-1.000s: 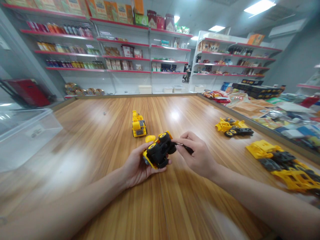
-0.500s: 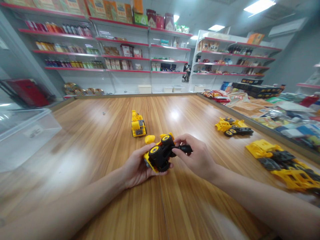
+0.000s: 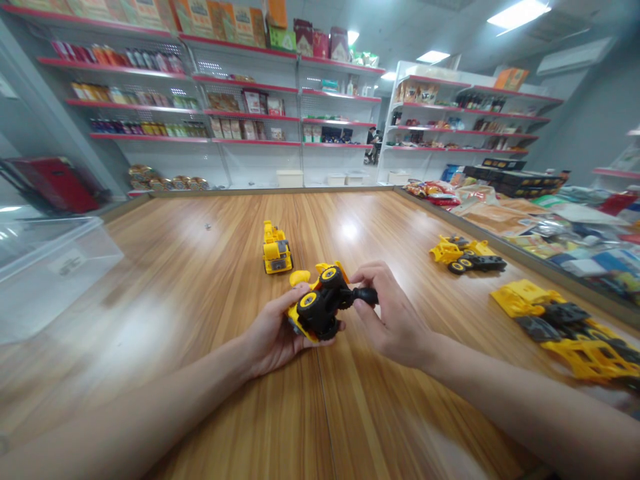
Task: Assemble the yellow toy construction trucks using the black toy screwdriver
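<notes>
Tipped on its side above the table, a yellow and black toy truck (image 3: 320, 308) shows its dark underside and yellow-hubbed wheels. My left hand (image 3: 277, 332) is closed around it from the left and below. My right hand (image 3: 393, 313) grips the black handle of a small screwdriver (image 3: 365, 295) between thumb and fingers. The screwdriver points at the truck's underside; its tip is hidden there, so I cannot tell what it touches. Just beyond the truck, a yellow toy construction vehicle (image 3: 277, 250) stands on the wooden table (image 3: 210, 280).
On the right lie a partly built yellow toy vehicle (image 3: 467, 255) and several yellow and black toy parts (image 3: 565, 327). A clear plastic bin (image 3: 55, 273) sits at the left. A tiny metallic piece (image 3: 208, 227) lies farther back. Packaged goods (image 3: 540, 213) are heaped beyond the right edge.
My right hand's fingers have shifted and loosened slightly on the screwdriver handle, which has moved a little left. The toy truck has tilted slightly in my left hand.
</notes>
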`<state>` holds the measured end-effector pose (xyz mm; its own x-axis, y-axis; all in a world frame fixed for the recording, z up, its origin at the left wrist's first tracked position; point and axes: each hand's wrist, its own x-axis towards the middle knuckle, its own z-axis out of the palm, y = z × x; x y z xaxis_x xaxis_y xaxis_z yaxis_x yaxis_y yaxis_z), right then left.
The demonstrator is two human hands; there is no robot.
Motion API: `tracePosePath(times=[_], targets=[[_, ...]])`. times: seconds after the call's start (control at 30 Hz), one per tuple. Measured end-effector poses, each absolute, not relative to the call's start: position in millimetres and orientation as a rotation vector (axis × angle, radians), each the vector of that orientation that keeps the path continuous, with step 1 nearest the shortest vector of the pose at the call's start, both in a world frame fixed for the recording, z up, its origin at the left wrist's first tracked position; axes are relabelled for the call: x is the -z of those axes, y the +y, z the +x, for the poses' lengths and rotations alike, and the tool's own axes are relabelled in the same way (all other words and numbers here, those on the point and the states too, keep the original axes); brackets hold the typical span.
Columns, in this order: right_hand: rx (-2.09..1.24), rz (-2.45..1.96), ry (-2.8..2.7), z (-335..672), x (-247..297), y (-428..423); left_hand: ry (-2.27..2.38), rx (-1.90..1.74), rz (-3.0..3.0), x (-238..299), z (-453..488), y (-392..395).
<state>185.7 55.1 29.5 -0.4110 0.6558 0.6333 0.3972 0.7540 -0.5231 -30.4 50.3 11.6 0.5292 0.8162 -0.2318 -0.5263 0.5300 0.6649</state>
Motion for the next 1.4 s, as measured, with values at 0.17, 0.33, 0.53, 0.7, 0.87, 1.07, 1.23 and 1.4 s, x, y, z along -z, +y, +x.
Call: tracePosePath(times=[0.17, 0.33, 0.53, 0.7, 0.87, 1.07, 1.23, 1.4], targets=[[-0.511, -0.909, -1.947, 185.2, -21.5, 62.0, 0.626, -1.003, 0.708, -14.5, -25.0, 44.0], [-0.726, -0.979, -1.829, 185.7, -16.6, 67.9, 0.646, -1.134, 0.885, -12.6, -20.6, 39.9], [-0.76, -0.938, -1.842, 184.4, -13.1, 60.5, 0.649, -1.185, 0.94, -7.6, -18.6, 39.1], [-0.78, -0.919, -1.862, 185.1, -17.9, 59.3, 0.658, -1.183, 0.933, -8.5, -19.1, 38.6], [-0.792, -1.046, -1.827, 185.5, -19.1, 66.6, 0.669, -1.162, 0.915, -11.1, -19.2, 40.3], [-0.69, -0.981, -1.943, 183.1, -10.3, 61.9, 0.685, -1.148, 0.905, -11.9, -19.0, 40.5], [-0.726, -1.064, -1.937, 183.2, -9.4, 61.9, 0.707, -1.177, 0.883, -12.4, -18.8, 41.2], [-0.759, -1.112, -1.954, 184.3, -15.4, 63.4, 0.711, -1.203, 0.885, -13.6, -18.2, 42.0]])
